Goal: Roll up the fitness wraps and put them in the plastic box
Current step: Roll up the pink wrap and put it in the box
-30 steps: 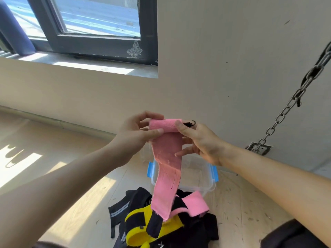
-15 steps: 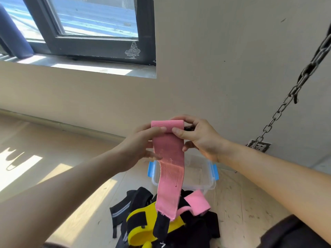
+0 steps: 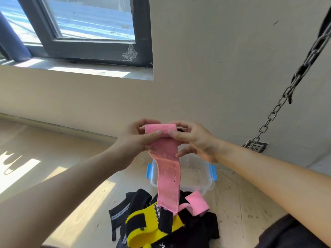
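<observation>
Pink wrap (image 3: 167, 169) held up, partly rolled.
My left fingers (image 3: 152, 134) and right fingers (image 3: 177, 136) pinch its rolled top end; the loose tail hangs down before the clear box (image 3: 197, 176), which sits on the floor (image 3: 238, 203) behind the pile (image 3: 148, 226) of other wraps.

1. Both bare forearms, left (image 3: 71, 181) and right (image 3: 265, 172), reach forward and up, so that the 2 hands meet mid-view.
2. The left hand (image 3: 133, 140) grips the rolled top of the pink wrap (image 3: 161, 130), thumb on the near face and fingers curled behind.
3. The right hand (image 3: 197, 140) pinches the same roll, thumb in front and upper fingers over the top; its lower fingers hang loosely spread.
</observation>
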The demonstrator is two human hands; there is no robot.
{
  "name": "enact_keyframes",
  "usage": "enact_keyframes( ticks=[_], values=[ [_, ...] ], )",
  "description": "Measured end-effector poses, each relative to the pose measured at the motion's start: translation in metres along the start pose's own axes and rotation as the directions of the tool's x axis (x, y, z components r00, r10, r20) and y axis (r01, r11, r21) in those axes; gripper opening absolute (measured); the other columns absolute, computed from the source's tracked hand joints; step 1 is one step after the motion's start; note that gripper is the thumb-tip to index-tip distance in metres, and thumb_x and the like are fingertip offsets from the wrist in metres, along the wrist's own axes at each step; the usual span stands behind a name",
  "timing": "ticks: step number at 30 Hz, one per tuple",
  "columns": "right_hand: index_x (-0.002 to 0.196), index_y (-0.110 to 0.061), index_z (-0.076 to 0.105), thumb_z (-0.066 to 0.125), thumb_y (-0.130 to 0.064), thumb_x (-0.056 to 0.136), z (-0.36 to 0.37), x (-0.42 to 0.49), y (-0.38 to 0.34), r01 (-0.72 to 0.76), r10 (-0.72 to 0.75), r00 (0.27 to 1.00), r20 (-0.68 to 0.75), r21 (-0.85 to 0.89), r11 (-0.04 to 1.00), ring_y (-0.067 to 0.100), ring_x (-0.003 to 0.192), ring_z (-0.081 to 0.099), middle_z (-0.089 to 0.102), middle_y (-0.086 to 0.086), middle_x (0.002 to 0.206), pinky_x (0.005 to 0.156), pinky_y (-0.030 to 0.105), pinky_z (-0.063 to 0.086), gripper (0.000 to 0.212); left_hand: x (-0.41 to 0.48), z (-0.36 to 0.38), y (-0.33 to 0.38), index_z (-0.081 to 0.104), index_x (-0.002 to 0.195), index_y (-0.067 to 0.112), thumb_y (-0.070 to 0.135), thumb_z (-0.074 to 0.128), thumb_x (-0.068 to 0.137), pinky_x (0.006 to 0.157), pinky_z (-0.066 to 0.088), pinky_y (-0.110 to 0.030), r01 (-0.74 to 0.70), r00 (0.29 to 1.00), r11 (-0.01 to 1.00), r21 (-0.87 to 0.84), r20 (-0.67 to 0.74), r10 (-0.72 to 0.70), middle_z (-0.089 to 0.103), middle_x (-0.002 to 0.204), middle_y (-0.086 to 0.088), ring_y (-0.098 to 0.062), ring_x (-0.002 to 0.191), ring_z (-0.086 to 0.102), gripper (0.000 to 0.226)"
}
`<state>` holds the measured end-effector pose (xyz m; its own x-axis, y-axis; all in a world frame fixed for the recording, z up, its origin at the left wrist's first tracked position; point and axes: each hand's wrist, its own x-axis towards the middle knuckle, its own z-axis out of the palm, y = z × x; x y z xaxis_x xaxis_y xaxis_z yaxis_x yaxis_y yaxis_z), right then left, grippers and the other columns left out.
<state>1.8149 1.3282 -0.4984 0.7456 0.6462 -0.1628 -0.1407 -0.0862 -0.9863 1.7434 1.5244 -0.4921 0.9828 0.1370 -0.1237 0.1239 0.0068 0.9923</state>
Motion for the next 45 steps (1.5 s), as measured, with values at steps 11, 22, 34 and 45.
enact_keyframes(
  ticks=[11,22,34,45],
  values=[
    [0.112,-0.009,0.069,0.067,-0.028,0.096,0.01,0.007,0.01,0.021,-0.019,0.993,-0.114,0.017,1.0,0.017,0.073,0.061,0.063,0.005,0.092,0.044,0.023,0.047,0.025,0.001,-0.002,-0.007,0.064,0.12,0.014,0.003,0.076,0.088,0.058,0.056,-0.026,-0.023,1.0,0.996,0.083,0.01,0.022,0.067,0.109,-0.011,-0.013,0.077,0.071,0.036],
    [0.119,-0.011,0.071,0.072,-0.002,0.09,0.002,0.011,0.016,0.131,-0.128,0.982,-0.139,0.012,0.991,0.01,0.079,0.066,0.068,0.003,0.093,0.06,0.023,0.055,0.031,0.004,0.0,-0.005,0.072,0.116,0.025,0.057,0.064,0.092,0.077,0.061,-0.035,0.148,0.978,0.972,0.182,0.118,-0.171,0.078,0.106,-0.003,-0.019,0.094,0.075,0.041],
    [0.12,-0.014,0.07,0.07,-0.033,0.094,0.002,0.013,0.02,-0.04,0.039,0.996,-0.085,-0.012,0.999,0.019,0.089,0.071,0.069,0.004,0.104,0.065,0.035,0.061,0.033,0.004,0.0,-0.013,0.062,0.121,0.009,0.011,0.074,0.091,0.072,0.064,-0.031,0.096,0.993,0.99,0.101,0.055,-0.102,0.068,0.106,-0.016,-0.022,0.086,0.072,0.033],
    [0.119,-0.005,0.069,0.071,-0.017,0.092,-0.003,0.016,0.016,0.053,-0.052,0.997,-0.054,0.004,0.999,0.017,0.089,0.071,0.07,0.008,0.1,0.069,0.031,0.061,0.029,0.005,0.0,-0.017,0.058,0.129,0.017,0.006,0.074,0.089,0.069,0.06,-0.027,0.045,0.997,0.989,0.138,0.064,-0.054,0.068,0.112,-0.005,-0.018,0.097,0.071,0.044]
  ],
)
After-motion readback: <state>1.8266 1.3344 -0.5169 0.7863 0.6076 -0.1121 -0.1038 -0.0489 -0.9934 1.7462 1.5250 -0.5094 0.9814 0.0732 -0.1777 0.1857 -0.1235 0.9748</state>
